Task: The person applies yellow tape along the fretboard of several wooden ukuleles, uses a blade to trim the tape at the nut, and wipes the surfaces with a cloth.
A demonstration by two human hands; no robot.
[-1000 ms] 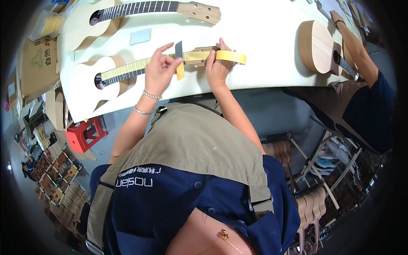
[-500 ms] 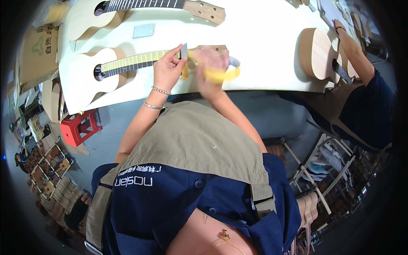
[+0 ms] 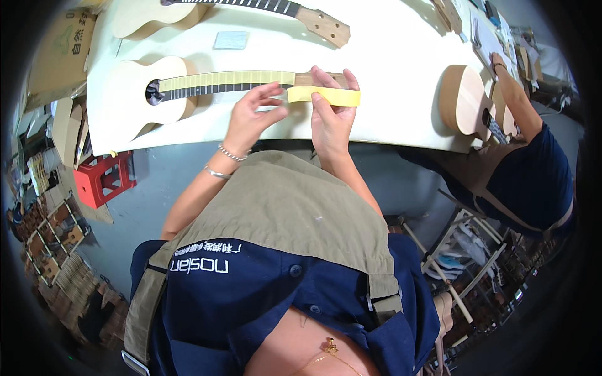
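Yellow tape roll lies edge-on, left-right, between both hands.

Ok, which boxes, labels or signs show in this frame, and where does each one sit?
Cardboard box: far left beside the white table, brown, green printing on its side.
Apron print: on the person's chest, white lettering across dark blue cloth.
No screens in view.

Bare counter lies open between the taped ukulele in front and the co-worker's ukulele body at right, while a second ukulele and a small blue-grey pad hem the far side.
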